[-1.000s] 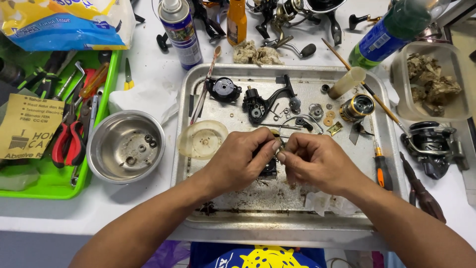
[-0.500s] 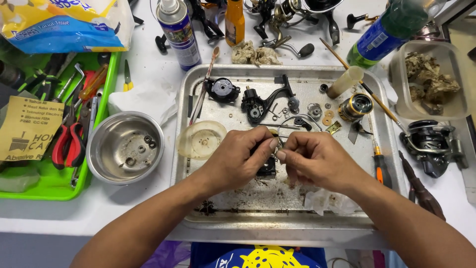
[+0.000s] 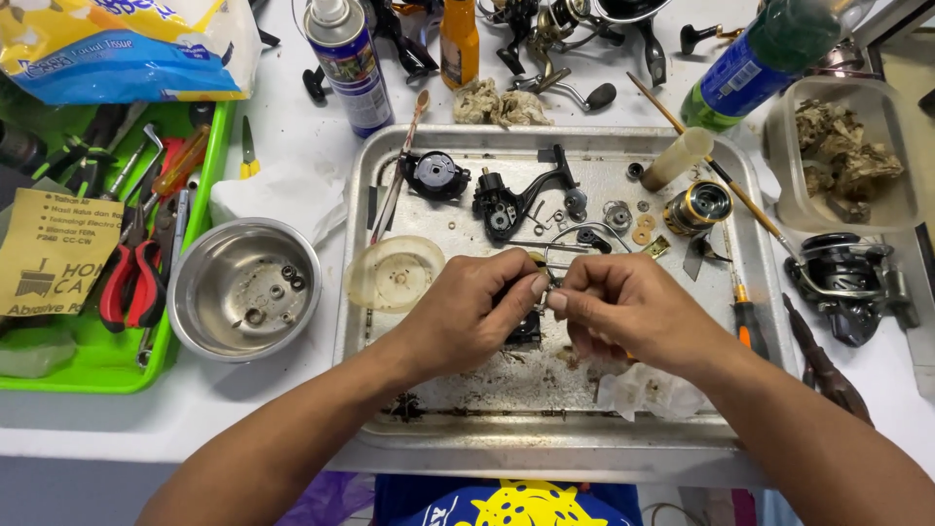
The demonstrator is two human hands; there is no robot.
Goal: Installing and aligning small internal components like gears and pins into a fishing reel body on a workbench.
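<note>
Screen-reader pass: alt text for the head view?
Left hand and right hand pinch a small metal part together over a grimy metal tray strewn with fishing-reel parts; a steel bowl sits left of the tray.

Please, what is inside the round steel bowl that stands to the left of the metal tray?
In the steel bowl lie a few small round metal parts, like washers or bearings, with some grime. Nothing covers them; their exact kind is too small to tell.

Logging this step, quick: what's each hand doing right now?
Left hand: closed, pinching a small metal part over the tray.
Right hand: closed, pinching the same part.
</note>
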